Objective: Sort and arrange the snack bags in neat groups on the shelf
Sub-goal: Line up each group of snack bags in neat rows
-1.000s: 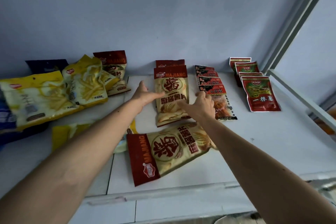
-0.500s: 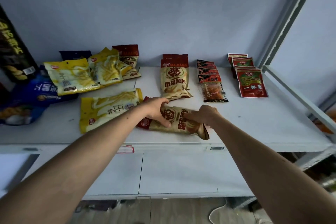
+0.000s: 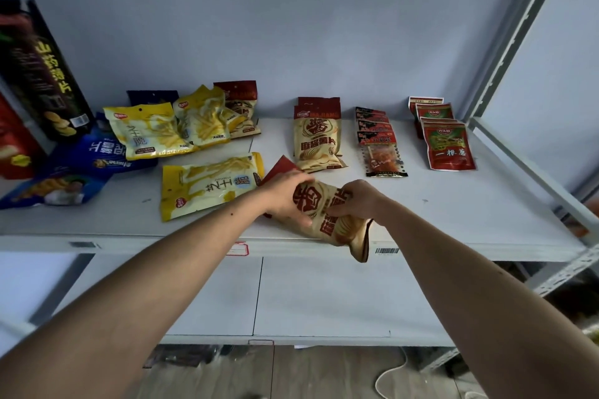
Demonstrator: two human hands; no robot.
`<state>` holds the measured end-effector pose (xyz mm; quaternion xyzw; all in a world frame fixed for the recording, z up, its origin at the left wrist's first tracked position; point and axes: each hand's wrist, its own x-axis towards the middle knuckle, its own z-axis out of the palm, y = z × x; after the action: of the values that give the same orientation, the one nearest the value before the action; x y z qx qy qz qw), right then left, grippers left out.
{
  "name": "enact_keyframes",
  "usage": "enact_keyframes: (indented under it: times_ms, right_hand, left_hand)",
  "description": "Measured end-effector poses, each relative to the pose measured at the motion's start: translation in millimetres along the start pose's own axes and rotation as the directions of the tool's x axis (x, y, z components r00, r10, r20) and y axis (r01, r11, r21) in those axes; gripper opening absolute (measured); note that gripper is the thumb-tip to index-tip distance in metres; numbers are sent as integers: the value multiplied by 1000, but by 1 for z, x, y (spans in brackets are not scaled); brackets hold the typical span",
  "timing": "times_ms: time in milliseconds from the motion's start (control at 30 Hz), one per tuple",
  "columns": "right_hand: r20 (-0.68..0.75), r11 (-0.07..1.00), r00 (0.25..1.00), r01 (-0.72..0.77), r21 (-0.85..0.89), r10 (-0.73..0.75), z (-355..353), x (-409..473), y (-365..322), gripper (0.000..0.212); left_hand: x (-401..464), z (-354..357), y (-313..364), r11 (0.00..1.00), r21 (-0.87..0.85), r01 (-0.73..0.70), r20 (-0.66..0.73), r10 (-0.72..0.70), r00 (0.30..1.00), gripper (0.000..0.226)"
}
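Note:
Both hands grip a tan and red chip bag [image 3: 337,220] at the front edge of the white shelf [image 3: 453,214]; my left hand [image 3: 287,196] holds its red top end and my right hand [image 3: 355,201] its middle, and its lower end hangs past the edge. Behind it a stack of matching tan chip bags [image 3: 316,136] lies flat. To the right lie a row of small dark red packets [image 3: 377,139] and a stack of red and green packets [image 3: 447,139]. A yellow fries bag [image 3: 207,185] lies left of my hands, with other yellow bags [image 3: 162,129] behind it.
A tall black chip bag [image 3: 42,74] leans at the far left beside a red bag [image 3: 13,142], with blue bags [image 3: 81,162] lying in front. Another tan and red bag [image 3: 241,110] leans at the back. A lower shelf [image 3: 291,298] and a grey upright post [image 3: 505,32] frame the unit.
Both hands left the stacked tan bags at the back and took hold of the loose tan chip bag, pulling it toward the front edge and turning it. The view drew back.

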<state>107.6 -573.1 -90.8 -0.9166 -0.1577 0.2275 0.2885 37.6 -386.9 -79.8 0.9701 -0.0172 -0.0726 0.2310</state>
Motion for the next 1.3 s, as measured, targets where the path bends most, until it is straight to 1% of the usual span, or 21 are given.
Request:
enact_keyframes:
  times_ms: [33,100,200,233,300,333,400,433,467,533,567,633,700,867,967,1067,1133,1200,1267,1300]
  right_hand:
    - [-14,999,1000,10,48,-9,-3,0,1,44]
    - [-80,981,997,28,194,-13,-7,2,1,38]
    - [-226,920,972,25,390,70,-3,16,-6,33]
    - [-261,903,960,20,429,103,0,24,-9,35]
    - [-296,881,941,-6,474,165,8,37,-16,40]
    - [-307,886,932,-30,463,192,11,41,-19,44]
    - [-344,934,914,-88,346,214,17,46,-18,56]
    - [-364,961,913,-91,261,185,20,47,-16,62]
    - [-379,980,917,-55,191,126,21,46,-12,66]
    - [-385,995,922,61,81,-25,24,46,-4,65]
    - [-369,996,927,83,14,-73,25,46,-1,62]
    - [-331,992,940,43,-116,-79,28,48,4,59]
    - [-309,983,949,-2,-181,-55,31,47,6,59]
    - [-262,977,965,-41,-207,-16,26,49,3,62]
    - [-254,977,967,-53,-205,-1,21,50,1,63]
    - [-304,980,953,-49,-191,-12,19,45,-4,63]
    - [-388,983,921,-42,-180,-32,18,42,-11,63]
    - [-505,977,859,-32,-212,-82,20,41,-21,60]
    - [-583,969,798,6,-245,-153,22,43,-35,55]
    - [-596,965,780,39,-258,-191,24,45,-44,52]
  left_hand:
    - [0,-4,2,1000,-2,-19,-27,19,999,101]
    - [5,-12,3,998,47,-30,-91,34,995,101]
    - [20,-19,1,991,137,8,-161,14,987,108]
    - [27,-19,0,989,149,16,-159,8,987,109]
    - [39,-17,-3,989,141,39,-102,-25,994,113]
    - [44,-14,-4,989,132,60,-51,-54,997,116]
    - [54,-3,-10,985,137,102,50,-109,993,122]
    - [58,4,-15,983,145,110,80,-122,989,124]
    - [62,10,-18,984,145,107,95,-121,988,127]
    - [67,19,-22,990,108,85,103,-97,990,130]
    - [68,21,-23,993,86,75,108,-85,990,131]
    - [70,21,-25,996,73,57,135,-66,989,133]
    - [71,18,-25,994,99,39,154,-54,987,134]
    - [72,16,-26,989,139,43,130,-62,990,130]
    - [68,16,-25,992,123,27,132,-43,990,128]
    - [59,9,-25,996,82,26,95,-34,995,130]
    - [53,2,-30,998,58,40,38,-42,998,130]
    - [44,-8,-39,998,40,41,-17,-40,999,127]
    - [30,-21,-51,998,50,40,-73,-36,997,118]
    - [22,-28,-59,997,60,48,-100,-42,994,112]
